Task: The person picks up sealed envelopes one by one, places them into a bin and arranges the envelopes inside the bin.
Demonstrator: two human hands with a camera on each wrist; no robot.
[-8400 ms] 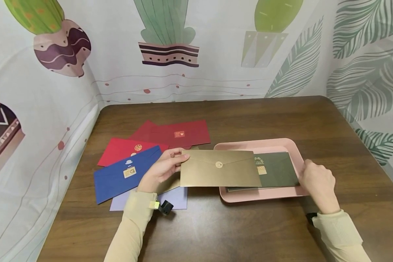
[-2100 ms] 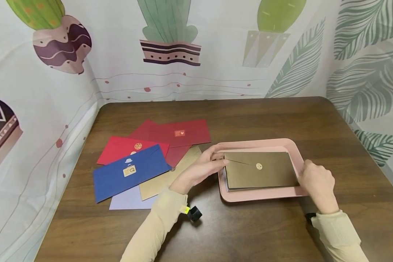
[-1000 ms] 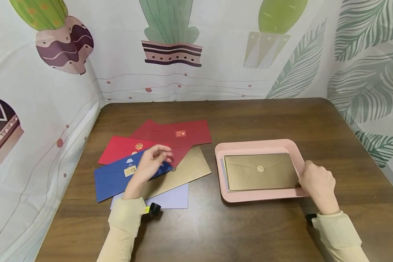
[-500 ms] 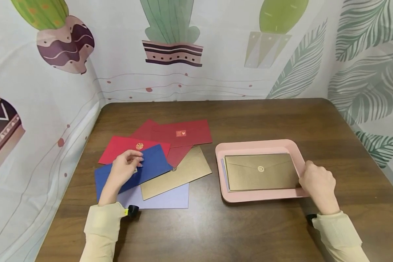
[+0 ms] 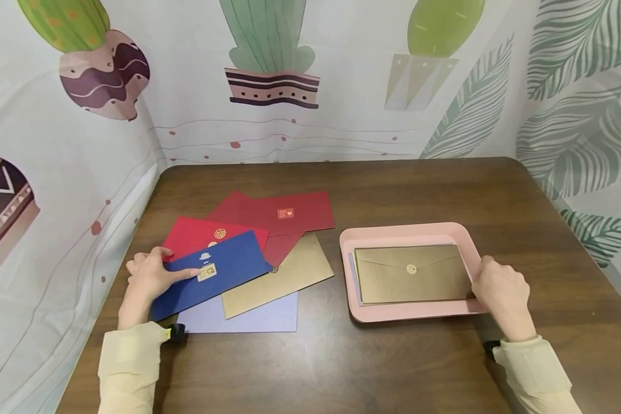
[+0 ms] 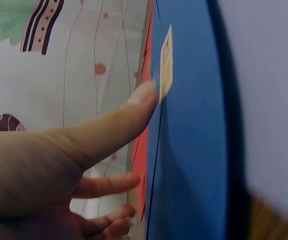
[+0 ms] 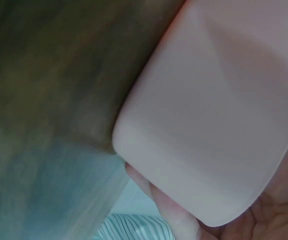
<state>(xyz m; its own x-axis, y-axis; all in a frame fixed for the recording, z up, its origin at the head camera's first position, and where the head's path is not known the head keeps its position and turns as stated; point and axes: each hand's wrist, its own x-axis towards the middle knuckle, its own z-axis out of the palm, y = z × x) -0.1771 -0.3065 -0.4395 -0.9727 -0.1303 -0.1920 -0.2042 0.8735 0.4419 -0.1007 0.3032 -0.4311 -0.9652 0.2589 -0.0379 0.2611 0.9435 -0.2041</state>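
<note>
I see left hand [image 5: 150,278] shifted from tray [image 5: 393,312] to blue envelope [image 5: 227,265], spread wide, nothing lifted yet; right hand [image 5: 503,290] grips tray.

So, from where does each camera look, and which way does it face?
Head: worn on the head, facing forward and down over the table; left hand, right hand and sleeves show.
Left wrist: worn there, facing along the blue envelope; the thumb and fingers show.
Right wrist: worn there, facing the pink tray; parts of the right hand show.
Shared: head and left wrist show the blue envelope; head and right wrist, the pink tray.
</note>
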